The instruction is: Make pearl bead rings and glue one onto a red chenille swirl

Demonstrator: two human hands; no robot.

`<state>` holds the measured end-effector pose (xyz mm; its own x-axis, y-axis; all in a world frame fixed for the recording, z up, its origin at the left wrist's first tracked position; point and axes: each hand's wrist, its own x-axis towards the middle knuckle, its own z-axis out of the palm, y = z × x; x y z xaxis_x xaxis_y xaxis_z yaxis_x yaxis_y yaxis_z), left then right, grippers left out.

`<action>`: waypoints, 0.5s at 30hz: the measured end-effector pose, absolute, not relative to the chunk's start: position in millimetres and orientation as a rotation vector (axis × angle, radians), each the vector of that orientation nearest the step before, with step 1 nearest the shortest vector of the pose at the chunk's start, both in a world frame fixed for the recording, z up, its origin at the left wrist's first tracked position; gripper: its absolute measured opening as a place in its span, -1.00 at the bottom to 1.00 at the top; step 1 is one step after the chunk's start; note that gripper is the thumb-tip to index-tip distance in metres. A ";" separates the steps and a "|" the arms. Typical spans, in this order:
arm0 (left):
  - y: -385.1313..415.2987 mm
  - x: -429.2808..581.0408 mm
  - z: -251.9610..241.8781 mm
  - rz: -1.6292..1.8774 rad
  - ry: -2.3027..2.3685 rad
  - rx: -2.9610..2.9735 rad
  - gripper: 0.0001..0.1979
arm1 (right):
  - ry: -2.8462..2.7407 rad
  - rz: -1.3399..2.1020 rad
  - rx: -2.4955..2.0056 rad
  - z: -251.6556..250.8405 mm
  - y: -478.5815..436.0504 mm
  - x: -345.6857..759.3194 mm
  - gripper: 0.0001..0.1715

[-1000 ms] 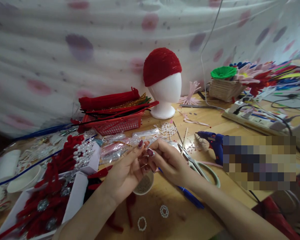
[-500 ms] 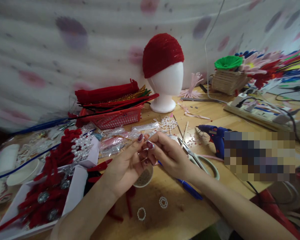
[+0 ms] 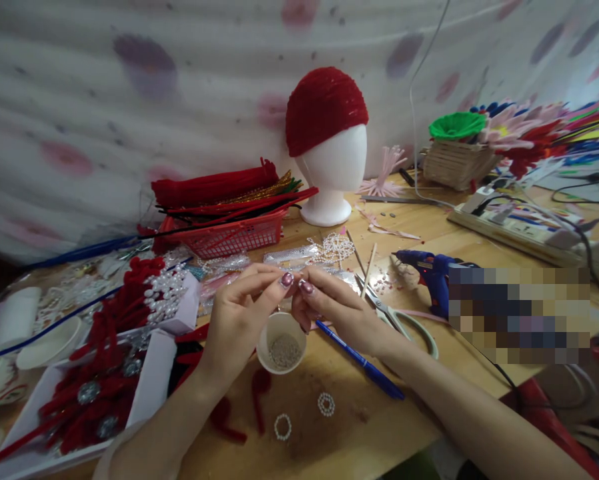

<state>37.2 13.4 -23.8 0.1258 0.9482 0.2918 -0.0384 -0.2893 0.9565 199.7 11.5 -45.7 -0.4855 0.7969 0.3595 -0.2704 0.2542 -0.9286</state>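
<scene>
My left hand [image 3: 239, 313] and my right hand [image 3: 334, 308] meet at the fingertips above a small white paper cup [image 3: 280, 342] of tiny beads. Both pinch something very small and thin between thumb and forefinger; I cannot make out what it is. A blue pen [image 3: 362, 361] lies under my right wrist. Two small pearl rings [image 3: 326, 404] [image 3: 281, 427] rest on the wooden table [image 3: 349, 427] in front of the cup.
Scissors [image 3: 402, 320] and a blue glue gun [image 3: 429, 270] lie to the right. A red basket [image 3: 224, 237] of pipe cleaners and a foam head with a red cap [image 3: 328, 143] stand behind. White boxes [image 3: 149, 380] with red ornaments sit left. A power strip [image 3: 514, 230] with cables is far right.
My left hand turned from palm-up to palm-down and rose, which uncovered the cup of beads. Both hands' fingertips now pinch together above it.
</scene>
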 end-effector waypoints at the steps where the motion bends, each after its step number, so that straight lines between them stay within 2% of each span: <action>1: 13.7 36.3 -23.2 1.337 0.960 1.516 -0.86 | -1.543 1.462 -0.505 -46.8 11.3 199.8 -0.70; 11: 13.5 29.0 -19.8 1.412 1.128 2.022 -0.86 | -1.330 1.729 -0.463 -47.4 17.5 199.5 -0.51; 15: 18.3 28.1 -22.3 1.344 1.167 2.087 -0.86 | -1.250 1.912 -0.514 -44.7 18.4 198.8 -0.64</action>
